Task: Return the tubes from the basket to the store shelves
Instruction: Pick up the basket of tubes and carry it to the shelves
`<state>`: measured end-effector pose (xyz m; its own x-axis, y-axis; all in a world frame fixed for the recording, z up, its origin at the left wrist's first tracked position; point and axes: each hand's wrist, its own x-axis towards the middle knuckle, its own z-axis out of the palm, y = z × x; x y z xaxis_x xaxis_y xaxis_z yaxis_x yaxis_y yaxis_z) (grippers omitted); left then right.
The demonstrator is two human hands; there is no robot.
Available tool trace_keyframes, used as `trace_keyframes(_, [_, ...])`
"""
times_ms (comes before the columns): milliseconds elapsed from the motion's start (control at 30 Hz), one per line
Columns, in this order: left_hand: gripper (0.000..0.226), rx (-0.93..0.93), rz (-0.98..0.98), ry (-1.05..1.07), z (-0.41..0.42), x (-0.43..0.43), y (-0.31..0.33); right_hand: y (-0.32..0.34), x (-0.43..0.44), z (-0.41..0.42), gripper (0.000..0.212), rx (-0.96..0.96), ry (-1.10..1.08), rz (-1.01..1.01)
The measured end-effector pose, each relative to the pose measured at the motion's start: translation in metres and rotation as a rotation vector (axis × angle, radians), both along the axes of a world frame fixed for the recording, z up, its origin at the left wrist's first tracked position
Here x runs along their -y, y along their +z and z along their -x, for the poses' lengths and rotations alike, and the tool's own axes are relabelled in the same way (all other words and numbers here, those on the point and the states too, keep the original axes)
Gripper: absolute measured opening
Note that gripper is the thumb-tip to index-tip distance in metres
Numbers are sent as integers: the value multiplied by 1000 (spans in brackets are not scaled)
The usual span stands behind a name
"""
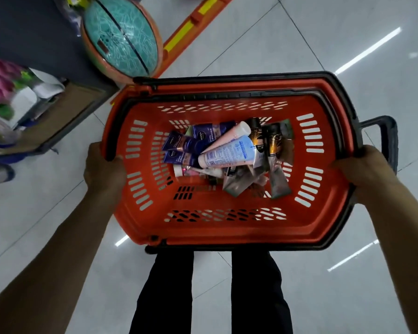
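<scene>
Lower tubes lie half buried; shelf goods blurred

Arms extended, left hand and right hand gripping basket rim

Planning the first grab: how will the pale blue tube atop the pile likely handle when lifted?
The pale blue tube looks like soft plastic, so it probably gives when squeezed. Its glossy skin may be slippery. Resting loose on other tubes, it might slide if nudged.

The slotted basket looks like smooth orange plastic, the tubes glossy, the floor polished tile.
</scene>
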<state>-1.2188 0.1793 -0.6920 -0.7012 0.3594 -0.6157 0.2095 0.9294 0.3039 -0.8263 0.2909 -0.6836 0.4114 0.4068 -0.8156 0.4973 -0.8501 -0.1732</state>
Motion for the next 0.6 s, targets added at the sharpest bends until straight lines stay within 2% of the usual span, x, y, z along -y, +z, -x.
trace_keyframes(133, [43, -51, -53, -23, -1, -14, 57, 60, 11, 0, 53, -17, -32, -36])
trace_keyframes(233, [33, -43, -112, -113, 7, -31, 112, 126, 14, -1, 50, -32, -60, -87])
trace_keyframes(367, [19, -68, -189, -194, 11, -48, 216, 243, 24, -3, 50, 41, -86, -187])
trace_keyframes(500, [24, -127, -209, -407, 17, -56, 334, 369, 51, 0, 54, 137, -179, -324])
trace_keyframes(600, [31, -126, -340, -464, 19, -64, 414, 455, 82, 0, 51, 172, -314, -465])
